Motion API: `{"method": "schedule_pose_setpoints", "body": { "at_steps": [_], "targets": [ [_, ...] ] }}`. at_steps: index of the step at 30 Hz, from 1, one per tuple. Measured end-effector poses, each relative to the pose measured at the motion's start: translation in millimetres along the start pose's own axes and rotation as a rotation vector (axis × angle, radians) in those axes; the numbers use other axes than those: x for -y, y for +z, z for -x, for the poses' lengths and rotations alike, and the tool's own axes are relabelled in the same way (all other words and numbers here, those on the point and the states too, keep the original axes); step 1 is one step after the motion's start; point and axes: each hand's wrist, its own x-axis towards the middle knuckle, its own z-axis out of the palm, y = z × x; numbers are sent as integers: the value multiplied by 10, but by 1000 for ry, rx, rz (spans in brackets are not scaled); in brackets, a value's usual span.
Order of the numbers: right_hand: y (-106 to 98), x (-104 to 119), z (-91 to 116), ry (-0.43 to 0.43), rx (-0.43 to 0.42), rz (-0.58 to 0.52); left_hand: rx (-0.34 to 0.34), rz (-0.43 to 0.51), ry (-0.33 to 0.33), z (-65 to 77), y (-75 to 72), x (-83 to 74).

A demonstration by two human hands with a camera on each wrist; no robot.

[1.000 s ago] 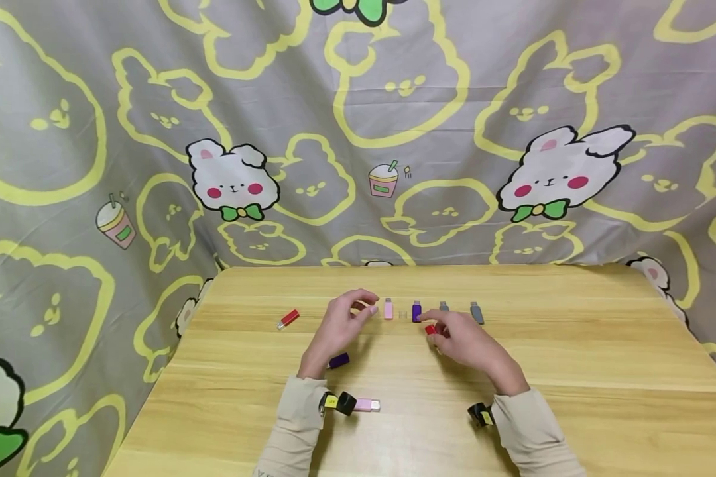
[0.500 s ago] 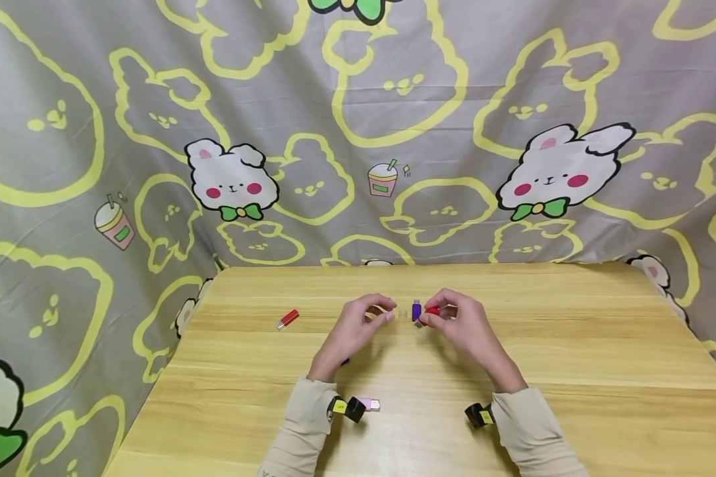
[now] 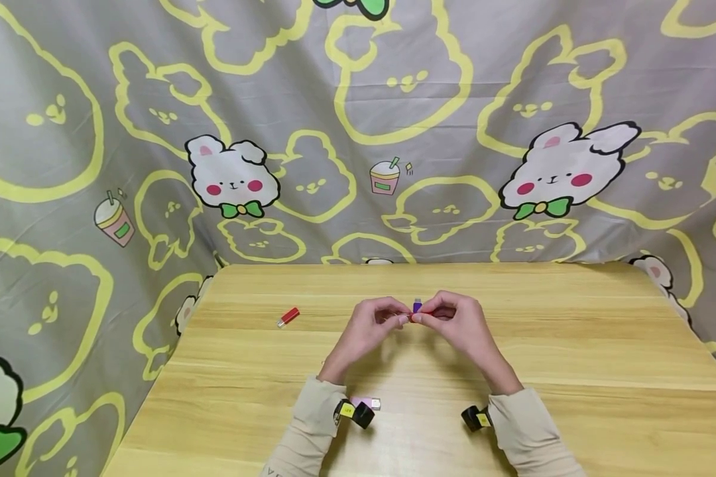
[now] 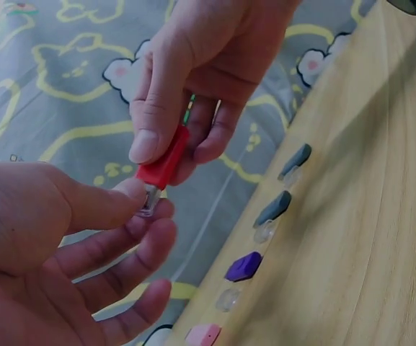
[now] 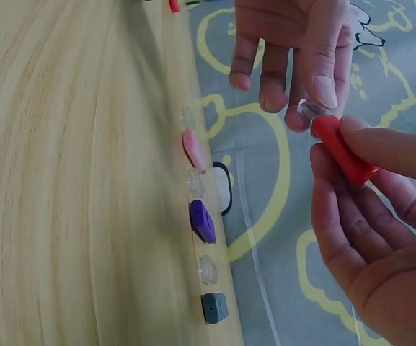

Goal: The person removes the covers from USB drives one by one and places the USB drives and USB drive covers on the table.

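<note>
Over the back middle of the table, my right hand (image 3: 461, 324) grips a red USB stick (image 5: 343, 150) by its body. A clear cap (image 4: 148, 202) covers its metal plug end, and my left hand (image 3: 366, 330) pinches that end between thumb and forefinger. The left hand's other fingers are loosely bent. Below the hands, a row on the table holds a pink USB stick (image 5: 192, 148), a purple one (image 5: 202, 221) and two grey ones (image 4: 272, 209), with clear caps (image 5: 208, 270) lying between them.
Another red USB stick (image 3: 288, 317) lies at the table's left. A pink one (image 3: 368, 403) sits near the front, partly covered by the left wrist camera (image 3: 362, 415). A patterned curtain (image 3: 310, 99) hangs behind the wooden table (image 3: 573, 358).
My right hand has lifted the red USB stick and carried it left. My left hand has moved right, and both hands now meet at its plug end.
</note>
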Motion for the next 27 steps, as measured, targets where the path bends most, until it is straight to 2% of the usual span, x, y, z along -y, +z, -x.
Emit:
{"method": "schedule_pose_setpoints", "body": {
  "at_steps": [4, 8, 12, 27],
  "targets": [
    [7, 1, 4, -16, 7, 90, -30, -28, -21, -2, 6, 0],
    [16, -5, 0, -41, 51, 153, -43, -56, -41, -6, 10, 5],
    [30, -2, -1, -35, 91, 176, -52, -76, -42, -11, 12, 6],
    [27, 10, 18, 3, 152, 258, -35, -107, -51, -1, 23, 25]
  ]
}}
